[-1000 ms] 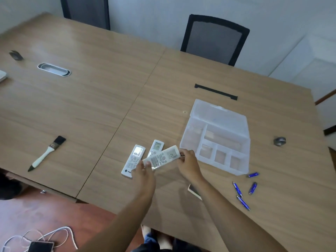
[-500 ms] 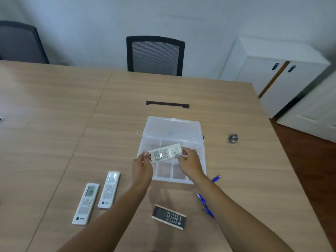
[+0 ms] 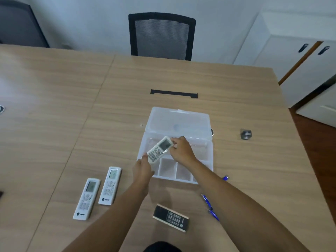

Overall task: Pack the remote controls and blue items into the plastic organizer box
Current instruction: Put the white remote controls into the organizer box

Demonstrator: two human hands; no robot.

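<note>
Held over the open organizer box (image 3: 203, 122): white remote (image 3: 159, 150), tilted, left hand (image 3: 143, 167) pinching its button end, right hand (image 3: 181, 148) pinching its screen end. Best lowered flat into the long compartment at the box's hinge side, both ends released together.

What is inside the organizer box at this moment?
The small front compartments of the box look empty. A white remote, held by the left hand and right hand, is over it; they cover part of the long compartment.
</note>
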